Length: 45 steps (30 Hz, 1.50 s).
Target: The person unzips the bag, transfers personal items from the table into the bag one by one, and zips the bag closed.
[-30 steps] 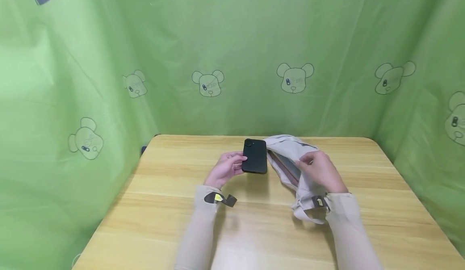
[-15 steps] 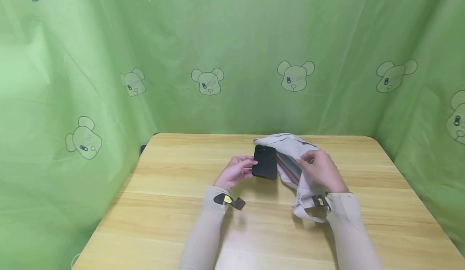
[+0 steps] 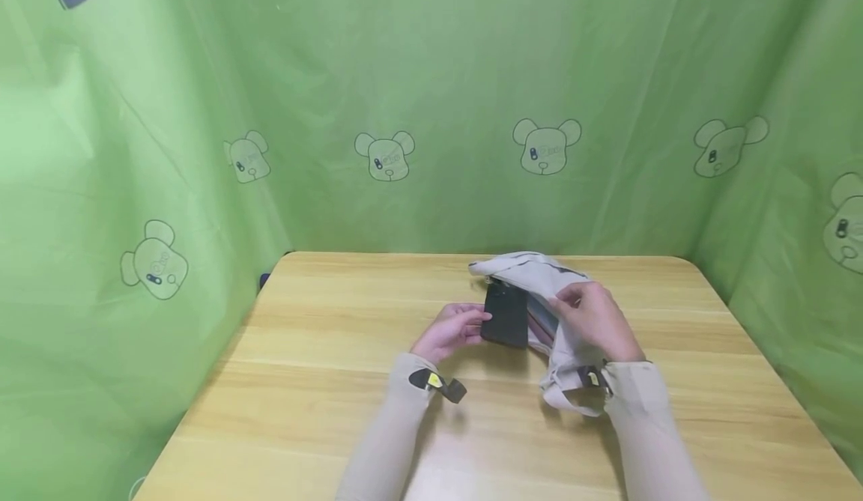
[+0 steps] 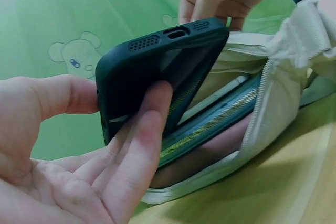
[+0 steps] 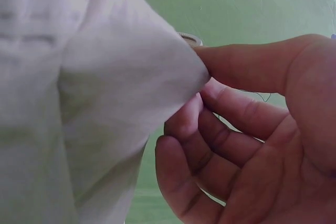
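Near the far table edge [image 3: 377, 254], the right hand [image 3: 598, 321] pinches the pale bag [image 3: 529, 270] by its rim [image 4: 247, 38], the mouth [image 3: 543, 317] gaping. At that opening, the left hand [image 3: 453, 330] grips a tilted phone [image 3: 506, 317] (black, 2 grilles [image 4: 144, 43]).

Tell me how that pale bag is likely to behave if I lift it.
The pale bag will probably sag and fold, since its fabric creases and pulls to a point where the right hand pinches it. Anything loose inside could slip out if tipped, as its mouth gapes open.
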Motion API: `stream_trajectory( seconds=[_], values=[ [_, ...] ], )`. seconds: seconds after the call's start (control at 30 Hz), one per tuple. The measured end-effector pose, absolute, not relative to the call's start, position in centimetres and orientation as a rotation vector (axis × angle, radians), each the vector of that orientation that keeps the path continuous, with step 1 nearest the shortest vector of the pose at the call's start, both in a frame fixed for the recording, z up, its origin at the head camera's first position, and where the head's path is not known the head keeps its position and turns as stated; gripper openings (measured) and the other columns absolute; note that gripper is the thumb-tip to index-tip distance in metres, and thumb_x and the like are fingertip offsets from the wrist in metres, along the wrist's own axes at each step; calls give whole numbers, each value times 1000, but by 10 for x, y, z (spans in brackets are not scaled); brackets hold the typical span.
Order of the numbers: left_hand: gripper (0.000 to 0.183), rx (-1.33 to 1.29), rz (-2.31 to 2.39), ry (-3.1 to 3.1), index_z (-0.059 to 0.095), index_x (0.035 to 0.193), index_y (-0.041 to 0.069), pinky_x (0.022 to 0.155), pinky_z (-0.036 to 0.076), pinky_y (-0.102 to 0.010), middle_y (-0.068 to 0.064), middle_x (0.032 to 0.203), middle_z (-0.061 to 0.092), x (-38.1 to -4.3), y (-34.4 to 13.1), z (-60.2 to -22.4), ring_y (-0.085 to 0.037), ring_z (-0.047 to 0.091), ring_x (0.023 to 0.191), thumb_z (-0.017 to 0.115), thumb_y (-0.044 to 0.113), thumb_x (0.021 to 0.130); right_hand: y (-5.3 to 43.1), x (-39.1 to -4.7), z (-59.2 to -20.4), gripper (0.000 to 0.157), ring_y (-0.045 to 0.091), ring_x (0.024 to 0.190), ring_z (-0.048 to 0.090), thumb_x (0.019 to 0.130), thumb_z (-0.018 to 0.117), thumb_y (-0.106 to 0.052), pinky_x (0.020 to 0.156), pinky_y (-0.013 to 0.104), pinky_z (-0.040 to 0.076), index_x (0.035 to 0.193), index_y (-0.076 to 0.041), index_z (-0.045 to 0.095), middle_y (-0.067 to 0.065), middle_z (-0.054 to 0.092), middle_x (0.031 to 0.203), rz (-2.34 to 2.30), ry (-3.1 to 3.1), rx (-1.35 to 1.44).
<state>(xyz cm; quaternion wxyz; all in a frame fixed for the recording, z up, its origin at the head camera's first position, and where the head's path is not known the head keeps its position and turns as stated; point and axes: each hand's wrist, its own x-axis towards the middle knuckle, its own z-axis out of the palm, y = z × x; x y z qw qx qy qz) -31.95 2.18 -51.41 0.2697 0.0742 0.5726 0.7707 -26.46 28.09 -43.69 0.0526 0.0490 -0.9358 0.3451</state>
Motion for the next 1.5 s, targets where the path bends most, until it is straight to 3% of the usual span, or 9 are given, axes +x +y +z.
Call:
stream_trajectory(
  seconds=[0.33, 0.6, 0.9, 1.2, 1.5],
  values=[
    [25, 238, 2138, 1505, 61, 123, -1, 70, 60, -20, 2, 91, 74, -322, 38, -521, -9, 71, 80, 57, 2, 98, 284, -264, -438, 26, 30, 90, 69, 98, 66, -18, 73, 34, 57, 109, 4, 74, 25, 75, 106, 1030, -2821, 150],
    [38, 199, 2198, 1503, 54, 135, -5, 73, 62, -22, 2, 90, 73, -320, 56, -524, -8, 72, 78, 61, 2, 98, 283, -264, -439, 21, 27, 86, 68, 97, 69, -14, 71, 33, 56, 103, 4, 76, 23, 77, 101, 1034, -2783, 183],
    [38, 104, 2296, 1572, 62, 129, -4, 86, 65, -37, -25, 113, 76, -316, 79, -526, -13, 76, 81, 70, 0, 91, 282, -265, -439, 18, 27, 86, 69, 96, 71, -14, 73, 37, 56, 101, 2, 77, 21, 77, 99, 996, -2767, 206],
    [37, 41, 2406, 1535, 59, 122, -2, 79, 66, -36, -18, 98, 79, -307, 100, -526, -13, 75, 75, 74, -2, 88, 281, -266, -440, 18, 28, 87, 69, 96, 69, -12, 75, 38, 56, 103, 3, 77, 21, 77, 100, 996, -2766, 208],
    [53, -10, 2422, 1538, 50, 138, -8, 84, 65, -36, -23, 103, 76, -302, 112, -524, -12, 73, 73, 73, 1, 92, 281, -265, -440, 18, 27, 85, 69, 95, 69, -12, 76, 39, 56, 102, 3, 77, 21, 78, 98, 971, -2746, 214]
  ],
)
